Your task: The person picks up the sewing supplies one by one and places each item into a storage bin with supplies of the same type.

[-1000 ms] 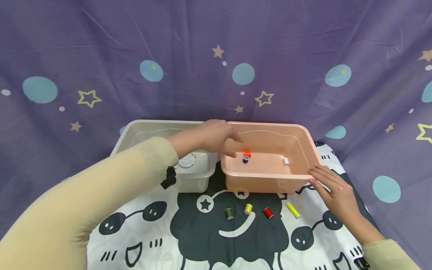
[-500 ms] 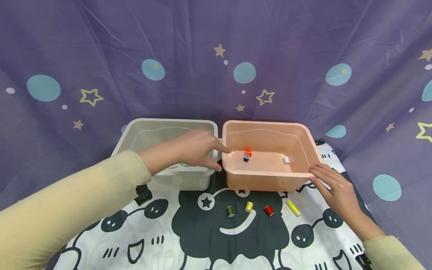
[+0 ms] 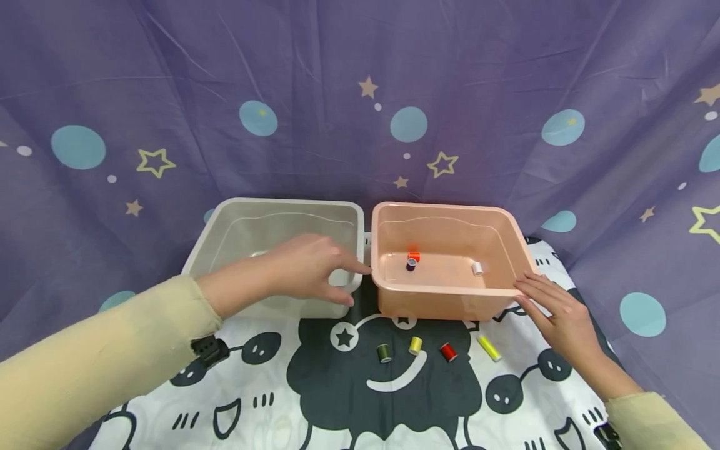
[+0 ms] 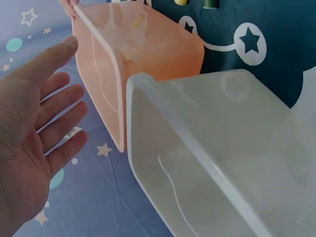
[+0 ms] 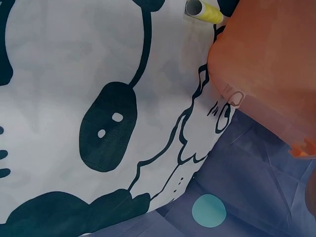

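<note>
Two hands at paired bins on a patterned cloth [image 3: 247, 390]. The grey bin [image 3: 264, 228] stands on the left, the peach bin [image 3: 439, 306] just beside it, both mouth upward before a purple curtain [image 3: 320, 165]; the narrow gap between them presumably keeps both within easy reach. The left hand [image 3: 306, 265] hangs over the right part of the grey bin, its fingers extended and loosely spread, with nothing pinched. The right hand [image 3: 554, 315] rests at the near right corner of the peach bin, fingers straight and close together, thumb apart; this placement probably steadies the bin (how hard it presses cannot be told).

Inside the peach bin lie an orange spool [image 3: 414, 256] and a dark spool [image 3: 411, 265], side by side toward the left, and a white spool [image 3: 477, 269] well apart toward the right. On the cloth in front, a green spool [image 3: 384, 353], a yellow spool [image 3: 415, 345], a red spool [image 3: 448, 352] and a longer neon-yellow spool [image 3: 489, 348] form a loose row, spaced, it seems, for picking singly. The left arm hides much of the grey bin's floor.
</note>
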A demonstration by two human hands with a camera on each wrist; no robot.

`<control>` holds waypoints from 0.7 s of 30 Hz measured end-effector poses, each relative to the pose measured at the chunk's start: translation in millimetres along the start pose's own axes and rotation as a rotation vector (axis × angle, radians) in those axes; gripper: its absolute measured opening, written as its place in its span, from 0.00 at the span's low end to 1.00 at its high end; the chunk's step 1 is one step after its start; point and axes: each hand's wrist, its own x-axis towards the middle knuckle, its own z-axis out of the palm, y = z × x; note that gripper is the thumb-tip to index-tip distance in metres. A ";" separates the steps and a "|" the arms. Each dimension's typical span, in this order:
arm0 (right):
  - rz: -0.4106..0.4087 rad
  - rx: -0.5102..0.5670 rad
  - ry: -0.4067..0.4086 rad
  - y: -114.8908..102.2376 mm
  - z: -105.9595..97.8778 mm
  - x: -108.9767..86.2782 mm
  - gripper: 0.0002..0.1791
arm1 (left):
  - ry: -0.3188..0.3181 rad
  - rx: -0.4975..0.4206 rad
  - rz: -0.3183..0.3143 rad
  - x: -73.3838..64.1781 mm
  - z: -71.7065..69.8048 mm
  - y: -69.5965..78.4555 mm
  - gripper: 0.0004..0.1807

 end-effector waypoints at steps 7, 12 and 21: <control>-0.017 -0.007 -0.004 1.0 -1.1 1.2 0.19 | -0.072 0.005 -0.013 -2.3 10.1 14.5 0.30; -0.021 -0.025 -0.009 3.2 -1.6 0.8 0.37 | -0.108 -0.015 -0.018 -1.2 17.4 23.6 0.30; -0.029 -0.039 -0.012 3.1 -1.9 4.1 0.39 | -0.100 -0.073 0.055 -1.8 45.4 24.5 0.29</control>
